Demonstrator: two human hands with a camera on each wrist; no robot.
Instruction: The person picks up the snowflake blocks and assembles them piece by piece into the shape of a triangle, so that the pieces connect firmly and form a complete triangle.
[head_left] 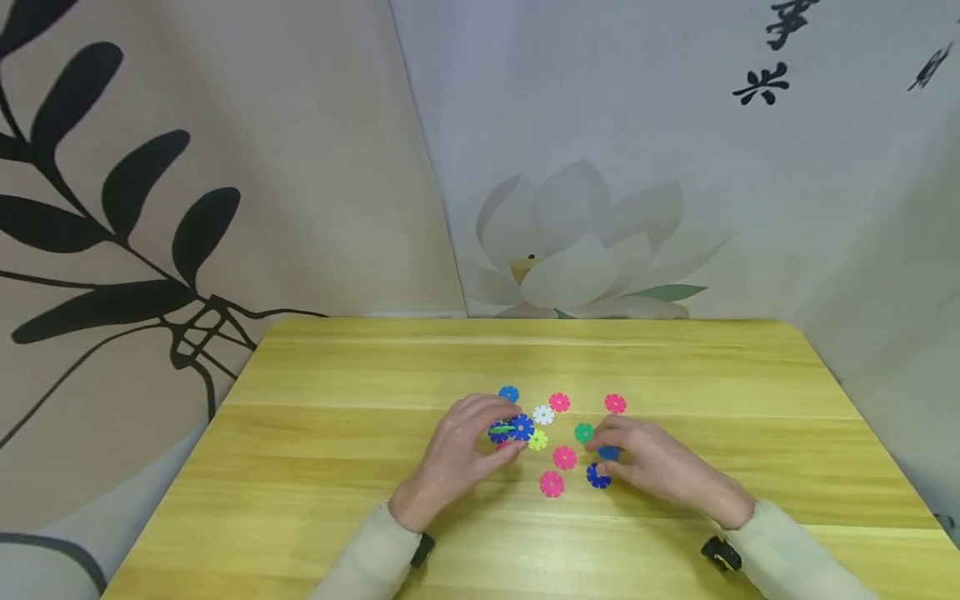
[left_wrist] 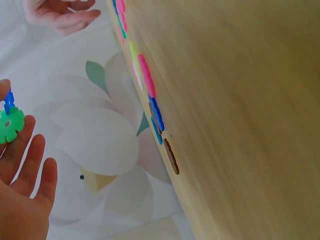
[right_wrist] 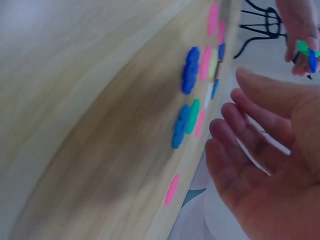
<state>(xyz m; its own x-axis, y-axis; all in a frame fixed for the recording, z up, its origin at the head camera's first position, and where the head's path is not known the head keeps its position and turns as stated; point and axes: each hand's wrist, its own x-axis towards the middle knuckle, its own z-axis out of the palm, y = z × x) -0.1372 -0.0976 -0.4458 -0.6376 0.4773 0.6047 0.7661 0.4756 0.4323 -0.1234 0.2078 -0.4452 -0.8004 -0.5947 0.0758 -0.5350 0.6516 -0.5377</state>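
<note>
My left hand (head_left: 459, 454) pinches a blue notched plastic disc (head_left: 523, 427) slotted together with a green one (left_wrist: 12, 125); the pair is held above the table. My right hand (head_left: 663, 467) hovers over the right part of the scattered discs, its fingers bent loosely with nothing between them in the right wrist view. Near it lie a dark blue disc (right_wrist: 190, 71), a lighter blue disc (right_wrist: 181, 127) and a green disc (right_wrist: 193, 116). Between the hands are pink discs (head_left: 565, 457), a yellow disc (head_left: 537, 440) and a white disc (head_left: 543, 414).
The discs lie flat on a wooden table (head_left: 337, 467). Another blue disc (head_left: 509, 393) and a pink disc (head_left: 615, 403) are farther back. A brown disc (left_wrist: 171, 156) shows in the left wrist view. Printed wall fabric (head_left: 337, 167) stands behind the table.
</note>
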